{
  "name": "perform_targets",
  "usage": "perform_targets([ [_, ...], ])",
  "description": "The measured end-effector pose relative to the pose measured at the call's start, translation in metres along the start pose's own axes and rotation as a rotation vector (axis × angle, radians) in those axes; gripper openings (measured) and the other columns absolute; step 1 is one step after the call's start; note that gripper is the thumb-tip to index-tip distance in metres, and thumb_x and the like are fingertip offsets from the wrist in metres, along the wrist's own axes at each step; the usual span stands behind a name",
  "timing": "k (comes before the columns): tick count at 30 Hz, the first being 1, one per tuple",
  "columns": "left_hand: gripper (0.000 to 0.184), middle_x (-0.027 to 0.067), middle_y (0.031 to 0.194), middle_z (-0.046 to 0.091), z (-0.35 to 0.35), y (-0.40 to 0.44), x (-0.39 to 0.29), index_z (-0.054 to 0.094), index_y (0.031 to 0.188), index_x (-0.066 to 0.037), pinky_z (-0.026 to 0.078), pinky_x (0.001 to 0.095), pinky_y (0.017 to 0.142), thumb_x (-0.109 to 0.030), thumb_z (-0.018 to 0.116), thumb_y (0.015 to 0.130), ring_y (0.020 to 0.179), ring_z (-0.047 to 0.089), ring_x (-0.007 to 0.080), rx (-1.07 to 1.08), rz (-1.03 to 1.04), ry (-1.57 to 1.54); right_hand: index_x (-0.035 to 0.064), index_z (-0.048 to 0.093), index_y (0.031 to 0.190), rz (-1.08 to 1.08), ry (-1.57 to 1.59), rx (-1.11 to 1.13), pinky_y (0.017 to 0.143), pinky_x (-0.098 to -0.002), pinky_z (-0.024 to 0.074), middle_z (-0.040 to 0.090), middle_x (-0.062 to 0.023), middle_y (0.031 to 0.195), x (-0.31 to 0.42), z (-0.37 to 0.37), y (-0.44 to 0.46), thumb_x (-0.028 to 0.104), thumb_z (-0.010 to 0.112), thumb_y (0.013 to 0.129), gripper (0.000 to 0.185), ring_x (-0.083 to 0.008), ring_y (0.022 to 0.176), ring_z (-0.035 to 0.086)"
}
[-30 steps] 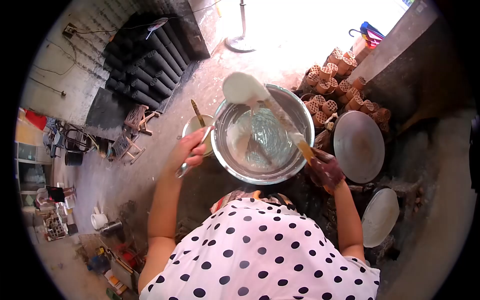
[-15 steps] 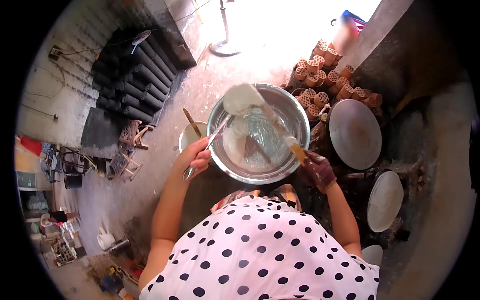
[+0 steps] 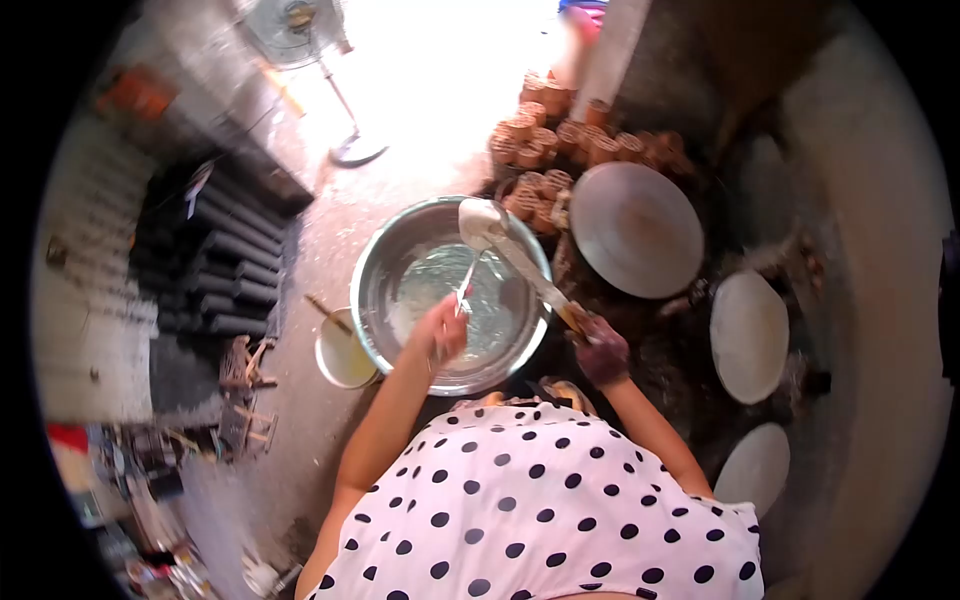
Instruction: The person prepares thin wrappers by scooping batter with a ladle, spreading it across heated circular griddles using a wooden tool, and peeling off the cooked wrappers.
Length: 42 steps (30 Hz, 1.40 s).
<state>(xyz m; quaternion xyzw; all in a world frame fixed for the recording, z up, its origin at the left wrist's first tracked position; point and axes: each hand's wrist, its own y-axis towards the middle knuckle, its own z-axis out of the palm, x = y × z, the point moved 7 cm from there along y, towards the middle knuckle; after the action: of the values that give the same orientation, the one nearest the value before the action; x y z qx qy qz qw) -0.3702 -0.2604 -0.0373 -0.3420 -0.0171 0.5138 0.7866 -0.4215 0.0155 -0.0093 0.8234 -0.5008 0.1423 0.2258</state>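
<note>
My left hand is wrapped around a slim metal utensil, held over the wide steel basin. The utensil's far end meets the head of a long ladle, so its shape there cannot be made out. My right hand, in a dark stained glove, grips the ladle's wooden handle at the basin's right rim. White paste coats the ladle's head and shaft. Inside the basin lies a pale, shiny wet mixture.
A white bucket with a stick stands left of the basin. Round lids cover places along the right. Clay-coloured perforated cylinders pile up beyond, dark ones at left. A standing fan is ahead.
My view has swung right, shifting the basin left in the picture. My left hand has moved inward over the basin with the utensil, and the ladle's head sits nearer the basin's far right rim.
</note>
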Motion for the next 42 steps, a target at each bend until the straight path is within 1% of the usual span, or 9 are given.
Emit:
perform_targets([
  [1,0.026,-0.0035,0.057,0.042,0.02,0.036,0.006,0.051,0.12,-0.006,0.028,0.019,0.034,-0.018,0.042,0.099,0.039,0.037,0.0052,0.154,-0.229,-0.482,0.0206,0.057,0.123,0.008,-0.027,-0.028,0.065,-0.0383,0.0524,0.062,-0.0096,0.092,-0.024,0.018,-0.005,0.02,0.068,0.079,0.046,-0.0305,0.077,0.064],
  [6,0.024,-0.0047,0.059,0.041,0.111,0.11,0.015,0.051,0.117,-0.002,0.025,0.0198,0.036,-0.014,0.041,0.098,0.041,0.037,0.0054,0.193,-0.353,-0.301,0.0244,0.057,0.123,0.191,-0.3,-0.047,0.056,-0.0392,0.0496,0.057,-0.0086,0.081,-0.115,-0.063,-0.089,0.028,0.061,0.083,0.04,-0.0281,0.065,0.06],
  [9,0.033,-0.0034,0.058,0.039,0.169,0.111,0.025,0.046,0.132,-0.014,0.024,0.0207,0.034,-0.023,0.041,0.1,0.039,0.031,0.0059,0.072,0.066,0.801,0.0167,0.058,0.123,0.588,-0.443,-0.045,0.06,-0.0432,0.0506,0.058,-0.015,0.081,-0.198,-0.1,-0.148,0.023,0.062,0.082,0.042,-0.0296,0.069,0.061],
  [14,0.019,-0.0078,0.056,0.034,0.244,0.223,0.092,0.049,0.112,-0.013,0.022,0.0176,0.034,-0.02,0.035,0.101,0.037,0.031,0.0016,0.24,-0.426,0.303,0.0168,0.055,0.126,0.318,-0.18,-0.438,0.068,-0.0422,0.0512,0.061,-0.0146,0.09,-0.203,-0.194,-0.083,0.022,0.062,0.083,0.044,-0.0347,0.078,0.061],
  [18,0.017,-0.0075,0.059,0.037,0.266,0.289,0.151,0.047,0.112,-0.014,0.026,0.0185,0.038,-0.021,0.037,0.1,0.038,0.031,0.0025,0.195,-0.523,0.395,0.0228,0.054,0.128,0.516,-0.242,-0.166,0.07,-0.0417,0.0512,0.062,-0.0115,0.096,-0.268,-0.174,-0.069,0.024,0.062,0.084,0.045,-0.0332,0.082,0.062],
  [31,0.035,0.0106,0.065,0.059,0.282,0.337,0.143,0.053,0.125,-0.01,0.044,0.035,0.046,-0.017,0.046,0.091,0.051,0.057,0.0205,0.107,0.268,1.665,0.0122,0.06,0.12,0.708,0.126,-0.542,0.081,-0.0397,0.0504,0.065,-0.0182,0.105,-0.295,-0.107,-0.105,0.025,0.059,0.087,0.035,-0.0331,0.094,0.063],
  [33,0.037,0.0146,0.069,0.062,0.281,0.337,0.13,0.051,0.128,-0.014,0.045,0.041,0.048,-0.023,0.046,0.092,0.056,0.061,0.028,0.045,0.962,2.173,0.0016,0.055,0.125,0.899,0.329,-0.399,0.09,-0.035,0.0464,0.064,-0.0154,0.112,-0.298,-0.072,-0.079,0.018,0.058,0.086,0.043,-0.0247,0.102,0.062],
  [35,0.039,0.0165,0.073,0.063,0.285,0.33,0.117,0.05,0.129,-0.016,0.046,0.0446,0.053,-0.024,0.046,0.092,0.061,0.062,0.032,-0.057,0.87,2.28,0.0203,0.063,0.117,1.026,0.373,-0.329,0.083,-0.0433,0.0482,0.066,-0.0169,0.103,-0.307,-0.022,-0.041,0.03,0.057,0.083,0.036,-0.0362,0.096,0.062],
  [42,0.042,0.0107,0.065,0.063,0.271,0.24,0.025,0.046,0.135,-0.019,0.047,0.0446,0.053,-0.025,0.046,0.094,0.058,0.062,0.0319,-0.549,1.167,2.131,0.0027,0.054,0.126,0.905,0.673,-0.608,0.08,-0.0332,0.0499,0.066,-0.0193,0.107,-0.298,0.005,-0.03,0.027,0.062,0.083,0.05,-0.0264,0.092,0.066],
])
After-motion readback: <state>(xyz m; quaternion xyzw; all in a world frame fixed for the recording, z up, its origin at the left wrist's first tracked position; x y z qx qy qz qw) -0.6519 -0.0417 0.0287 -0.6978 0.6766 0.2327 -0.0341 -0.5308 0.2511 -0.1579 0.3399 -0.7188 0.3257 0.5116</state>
